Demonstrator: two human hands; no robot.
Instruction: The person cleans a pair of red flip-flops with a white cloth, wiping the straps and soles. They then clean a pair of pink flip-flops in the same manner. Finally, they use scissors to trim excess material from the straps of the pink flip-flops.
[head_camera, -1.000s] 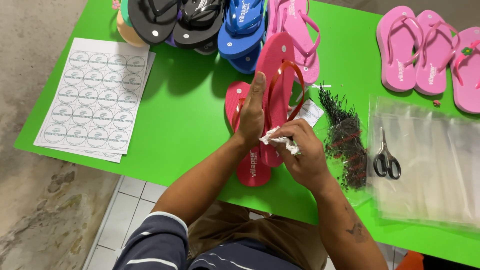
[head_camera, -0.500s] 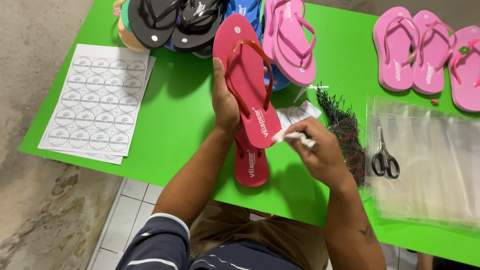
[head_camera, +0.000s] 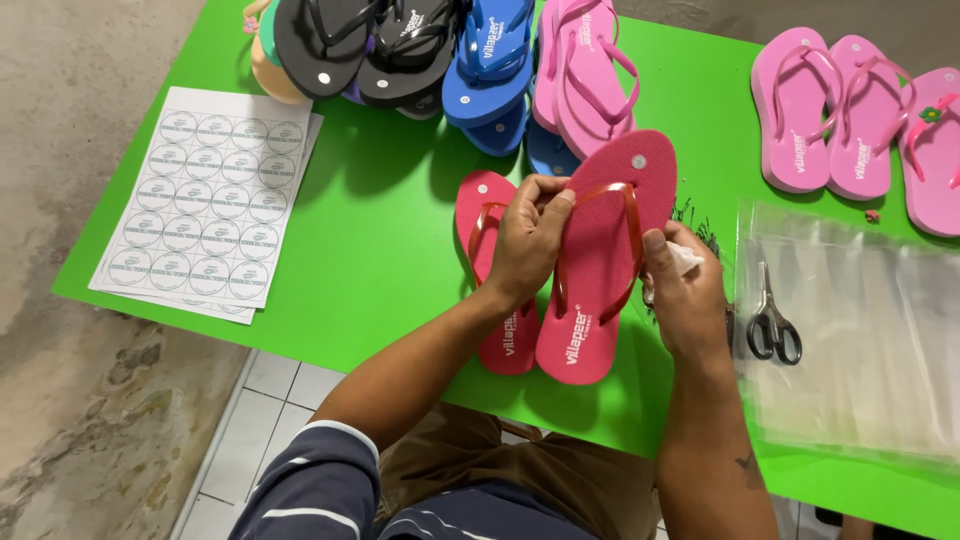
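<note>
The red flip-flop (head_camera: 600, 270) is lying just above the green surface (head_camera: 400, 250), partly over its twin flip-flop (head_camera: 495, 270). The left hand (head_camera: 528, 240) is pinching its strap; the right hand (head_camera: 682, 290) is closing on a white cloth (head_camera: 686, 258) at its edge. Holding the sole steady is helping; the scissors (head_camera: 772, 322) are lying right of it.

Your red flip-flop (head_camera: 600, 260) sits sole-up between your hands, strap facing you. Its twin (head_camera: 497, 290) lies flat under your left hand (head_camera: 525, 240). A white scrap (head_camera: 684, 258) is tucked in your right hand (head_camera: 685, 300).

Green table (head_camera: 390, 250) w/ flip-flops (head_camera: 820, 115), sticker sheets (head_camera: 210, 195), scissors (head_camera: 772, 325), clear bags (head_camera: 860, 340).
</note>
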